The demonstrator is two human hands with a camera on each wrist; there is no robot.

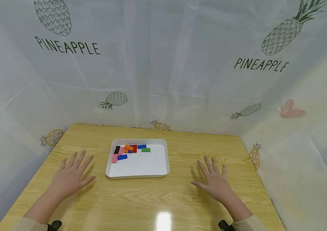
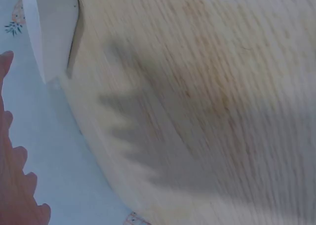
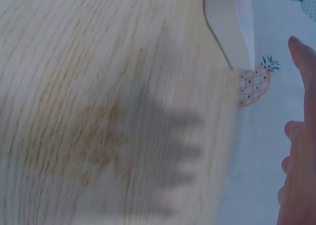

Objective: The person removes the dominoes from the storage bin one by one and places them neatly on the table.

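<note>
My left hand (image 1: 70, 179) is held above the table to the left of a white tray (image 1: 143, 168), fingers spread and holding nothing. On the tray's other side, my right hand (image 1: 215, 183) is spread the same way, also with nothing in it. Small coloured blocks lie mostly in the tray's left and back part: a black block (image 1: 117, 149), pink blocks (image 1: 115, 158), blue blocks (image 1: 122, 157), a red block (image 1: 135, 149) and a green block (image 1: 146, 150). An orange block (image 1: 129, 147) lies tilted over others. Both wrist views show hand shadows on the wood.
The wooden table (image 1: 163, 195) carries the tray near its back middle. Behind and beside it hangs a pale curtain (image 1: 163, 64) printed with pineapples. Dark wrist straps (image 1: 54, 225) show at the lower edge.
</note>
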